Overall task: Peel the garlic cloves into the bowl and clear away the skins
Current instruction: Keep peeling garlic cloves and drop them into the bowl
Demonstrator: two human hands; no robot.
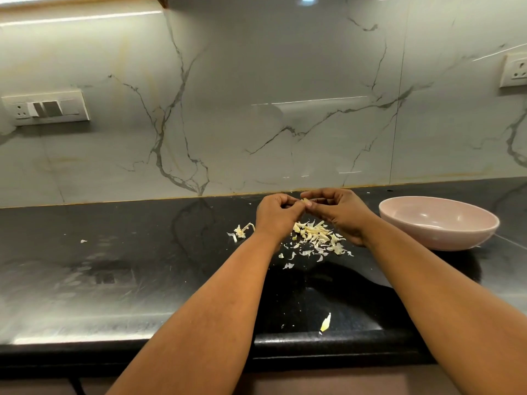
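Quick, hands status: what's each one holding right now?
Left hand: pinching the garlic clove.
Right hand: fingers curled, pinching the same clove.

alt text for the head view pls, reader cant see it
Both hands, left hand and right hand, pinch a garlic clove above a pile of skins on a black counter. A pink bowl sits to their right, before a marble wall.

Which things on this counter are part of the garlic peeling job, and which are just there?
Job:
- garlic clove, pinched between left hand and right hand
- pink bowl, to the right
- pile of skins below the hands
- stem scrap
- stray skin near the counter edge

Just there:
- switch plate
- wall socket
- marble backsplash
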